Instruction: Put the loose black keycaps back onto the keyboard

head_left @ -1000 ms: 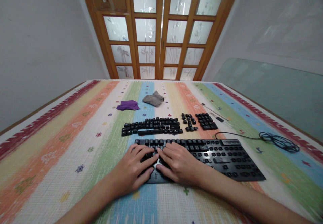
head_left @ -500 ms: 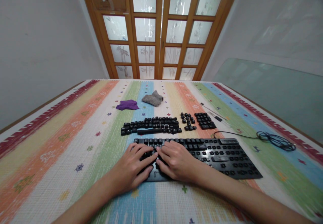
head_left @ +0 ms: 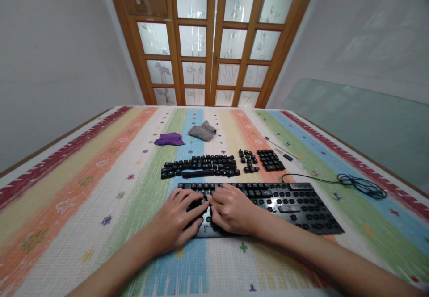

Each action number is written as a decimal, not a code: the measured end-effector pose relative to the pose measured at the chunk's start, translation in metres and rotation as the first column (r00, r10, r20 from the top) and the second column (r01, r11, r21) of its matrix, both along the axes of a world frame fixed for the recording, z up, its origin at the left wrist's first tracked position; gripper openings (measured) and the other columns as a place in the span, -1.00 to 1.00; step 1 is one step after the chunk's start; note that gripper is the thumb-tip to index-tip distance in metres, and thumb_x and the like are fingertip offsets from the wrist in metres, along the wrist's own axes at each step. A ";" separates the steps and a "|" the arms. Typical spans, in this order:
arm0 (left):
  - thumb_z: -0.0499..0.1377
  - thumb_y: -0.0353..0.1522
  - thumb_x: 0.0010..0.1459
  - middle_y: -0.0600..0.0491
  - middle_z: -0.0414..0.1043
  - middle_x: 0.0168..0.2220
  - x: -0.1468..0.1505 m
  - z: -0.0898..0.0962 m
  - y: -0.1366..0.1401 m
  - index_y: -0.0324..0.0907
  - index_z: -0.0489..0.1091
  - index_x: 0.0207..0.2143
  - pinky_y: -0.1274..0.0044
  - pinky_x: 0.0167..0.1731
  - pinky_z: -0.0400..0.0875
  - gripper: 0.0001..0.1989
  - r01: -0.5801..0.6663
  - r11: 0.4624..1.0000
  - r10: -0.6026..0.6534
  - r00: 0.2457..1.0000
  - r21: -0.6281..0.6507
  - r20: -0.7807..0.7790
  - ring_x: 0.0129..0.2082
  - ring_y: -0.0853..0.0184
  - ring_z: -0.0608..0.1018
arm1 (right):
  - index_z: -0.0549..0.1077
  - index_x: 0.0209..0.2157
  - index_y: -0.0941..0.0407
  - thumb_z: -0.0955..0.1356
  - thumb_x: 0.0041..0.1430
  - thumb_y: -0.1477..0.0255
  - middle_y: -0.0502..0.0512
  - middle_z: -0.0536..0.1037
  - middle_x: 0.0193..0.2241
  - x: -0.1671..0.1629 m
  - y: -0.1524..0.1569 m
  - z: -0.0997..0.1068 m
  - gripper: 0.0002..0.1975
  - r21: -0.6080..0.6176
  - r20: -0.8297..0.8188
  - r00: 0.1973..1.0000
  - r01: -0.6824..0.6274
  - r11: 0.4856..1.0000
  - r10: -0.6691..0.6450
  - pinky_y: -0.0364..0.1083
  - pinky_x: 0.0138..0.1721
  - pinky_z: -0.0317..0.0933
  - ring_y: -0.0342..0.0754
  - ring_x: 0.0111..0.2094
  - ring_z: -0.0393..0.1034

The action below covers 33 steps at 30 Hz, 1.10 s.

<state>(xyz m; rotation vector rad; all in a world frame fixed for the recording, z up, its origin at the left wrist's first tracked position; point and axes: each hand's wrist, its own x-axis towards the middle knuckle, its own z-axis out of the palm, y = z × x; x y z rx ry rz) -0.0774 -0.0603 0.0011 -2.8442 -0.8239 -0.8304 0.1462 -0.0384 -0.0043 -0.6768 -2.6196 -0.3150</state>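
The keyboard (head_left: 301, 207) is laid on the cloth-covered counter (head_left: 83, 190), its left part covered by both hands. The left hand (head_left: 182, 216) is rested on it with the fingers spread and the thumb parted from the index finger. The right hand (head_left: 232, 210) is set just beside, its fingers curled — whether anything is pinched beneath them cannot be made out. Bare switches are exposed toward the right. Beyond, loose black keycaps (head_left: 201, 173) are arranged in groups; farther back, a purple cloth (head_left: 169, 139) and a grey cloth (head_left: 202, 131) are seen.
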 end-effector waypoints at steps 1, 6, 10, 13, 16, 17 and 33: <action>0.08 -0.42 0.30 -0.12 0.45 -0.04 0.000 0.000 0.000 -0.17 0.44 0.06 0.25 -0.04 0.33 -0.69 -0.001 1.000 0.001 1.000 0.001 -0.002 -0.05 0.11 0.44 | 0.50 -0.45 0.22 0.26 0.20 0.52 0.10 0.46 -0.54 0.001 0.000 0.002 -0.78 0.004 0.005 1.000 0.001 1.000 -0.001 0.00 -0.33 0.01 -0.04 -0.45 0.24; 0.08 -0.42 0.30 -0.13 0.44 -0.01 -0.002 -0.002 0.000 -0.19 0.42 0.09 0.22 -0.01 0.33 -0.67 -0.002 1.000 0.002 1.000 -0.021 -0.023 -0.02 0.10 0.43 | 0.48 -0.56 0.16 0.28 0.27 0.45 0.05 0.42 -0.58 0.005 0.022 0.028 -0.68 -0.102 0.006 1.000 -0.022 0.995 0.022 -0.03 -0.32 -0.01 -0.08 -0.46 0.21; 0.05 -0.41 0.33 -0.14 0.43 0.01 -0.004 -0.004 0.001 -0.19 0.37 0.15 0.18 0.01 0.31 -0.64 0.009 1.000 -0.009 0.999 -0.022 -0.031 0.01 0.09 0.42 | 0.53 -0.56 0.18 0.31 0.27 0.45 0.11 0.48 -0.50 -0.005 0.070 0.048 -0.67 -0.290 -0.093 0.977 0.156 0.944 -0.190 -0.07 -0.29 0.05 -0.06 -0.39 0.26; 0.05 -0.42 0.33 -0.13 0.43 0.03 -0.005 -0.004 0.001 -0.17 0.36 0.16 0.17 0.00 0.32 -0.63 0.001 1.000 -0.002 0.999 -0.031 -0.034 0.00 0.10 0.42 | 0.59 -0.48 0.18 0.34 0.23 0.47 0.11 0.52 -0.46 -0.022 0.107 0.049 -0.75 -0.343 -0.100 0.970 0.177 0.922 -0.223 -0.10 -0.31 0.09 -0.07 -0.37 0.32; 0.05 -0.42 0.33 -0.12 0.43 0.03 -0.004 -0.003 0.000 -0.17 0.36 0.15 0.19 -0.01 0.33 -0.64 -0.005 0.999 0.004 0.999 -0.035 -0.033 -0.01 0.11 0.42 | 0.64 -0.39 0.16 0.38 0.19 0.49 0.10 0.59 -0.42 -0.040 0.136 0.042 -0.84 -0.393 -0.099 0.966 0.181 0.902 -0.237 -0.12 -0.28 0.14 -0.07 -0.35 0.38; 0.05 -0.42 0.33 -0.12 0.43 0.03 -0.004 -0.002 0.000 -0.17 0.37 0.14 0.19 -0.01 0.33 -0.65 -0.003 1.000 0.003 1.000 -0.031 -0.029 -0.01 0.11 0.42 | 0.65 -0.38 0.16 0.39 0.17 0.50 0.10 0.61 -0.41 -0.044 0.143 0.039 -0.85 -0.409 -0.097 0.966 0.181 0.894 -0.239 -0.12 -0.27 0.15 -0.07 -0.35 0.40; 0.05 -0.43 0.33 -0.14 0.44 0.05 -0.003 -0.004 0.000 -0.29 0.28 0.19 0.20 0.05 0.31 -0.60 -0.016 0.998 0.015 1.000 -0.066 -0.008 0.02 0.13 0.43 | 0.66 -0.30 0.14 0.37 0.13 0.56 0.12 0.68 -0.30 -0.059 0.170 0.026 -0.82 -0.516 0.027 0.963 0.242 0.822 -0.267 -0.13 -0.19 0.24 -0.02 -0.26 0.52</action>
